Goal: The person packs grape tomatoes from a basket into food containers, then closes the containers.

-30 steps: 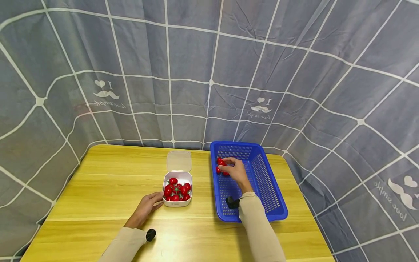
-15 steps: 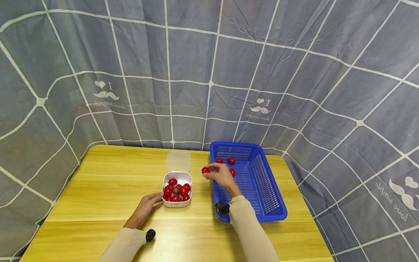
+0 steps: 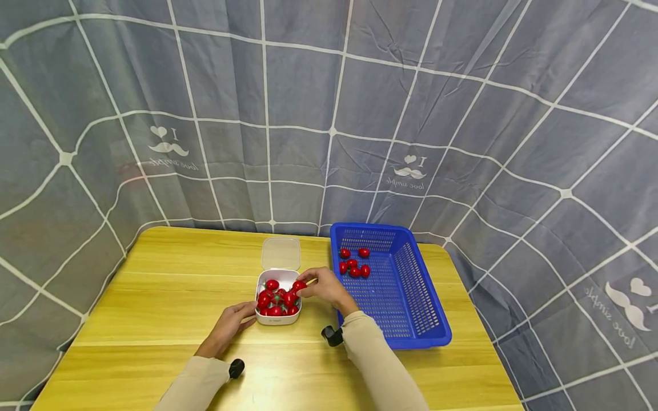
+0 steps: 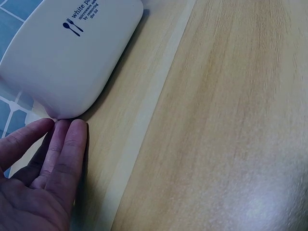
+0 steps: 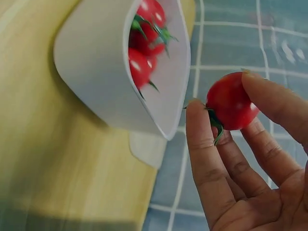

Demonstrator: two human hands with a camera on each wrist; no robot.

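Note:
A white lidded box [image 3: 278, 321] holds several red cherry tomatoes [image 3: 275, 311], its pale lid [image 3: 281, 254] folded back behind it. My left hand [image 3: 229, 326] touches the box's left side with nearly straight fingertips, which meet its lower corner in the left wrist view. Between the thumb and fingers of my right hand [image 3: 325, 287] is one cherry tomato [image 5: 233, 101] with a green stem. That hand is over the box's right rim in the head view. The right wrist view has the held tomato apart from the box wall [image 5: 96, 62].
To the right of the box stands a blue plastic basket [image 3: 422, 279] with several cherry tomatoes [image 3: 354, 272] at its far left. Both containers are on a wooden table [image 3: 169, 297]. A grey checked curtain [image 3: 298, 148] hangs behind the table and at its sides.
My right hand has taken a cherry tomato out of the blue basket and moved left with it to the white box. My left hand has stayed beside the box.

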